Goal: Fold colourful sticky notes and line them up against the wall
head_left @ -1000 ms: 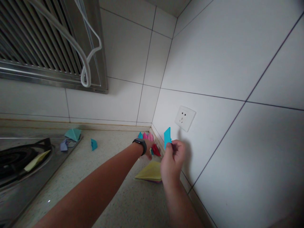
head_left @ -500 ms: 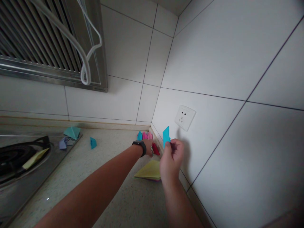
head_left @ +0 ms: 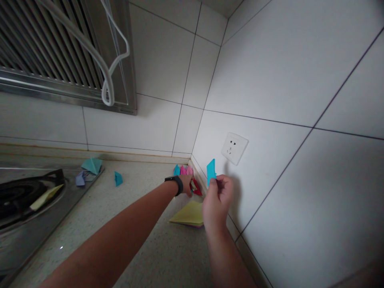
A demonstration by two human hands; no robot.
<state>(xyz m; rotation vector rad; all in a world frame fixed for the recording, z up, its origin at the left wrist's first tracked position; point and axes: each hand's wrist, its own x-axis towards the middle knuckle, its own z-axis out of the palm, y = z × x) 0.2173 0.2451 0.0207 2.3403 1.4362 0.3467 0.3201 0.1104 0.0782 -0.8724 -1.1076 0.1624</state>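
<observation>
My right hand (head_left: pixel 220 196) is raised beside the wall, pinching a folded piece of blue paper (head_left: pixel 211 169) between thumb and fingers. Lower down in the corner, my left hand (head_left: pixel 186 185), with a dark watch on the wrist, has its fingers drawn together. A small pale piece shows at its fingertips, too small to name. Touching or just behind that hand are folded papers: a red one (head_left: pixel 197 188), a pink one (head_left: pixel 183 170), a light pink one (head_left: pixel 190 170) and a blue one (head_left: pixel 177 170). A stack of yellow paper (head_left: pixel 189 214) lies nearer me on the counter.
A small blue folded paper (head_left: pixel 118 179) sits on the counter to the left. Teal (head_left: pixel 92 165) and lavender (head_left: pixel 80 179) folded papers lie by the stove edge. Yellow paper (head_left: pixel 47 197) rests on the burner. A socket (head_left: pixel 235 148) is on the right wall; a hood (head_left: pixel 114 105) hangs above.
My left hand has shifted slightly left, and more of the red folded paper and a pale piece show at its fingertips. The right hand holds the blue paper almost unmoved.
</observation>
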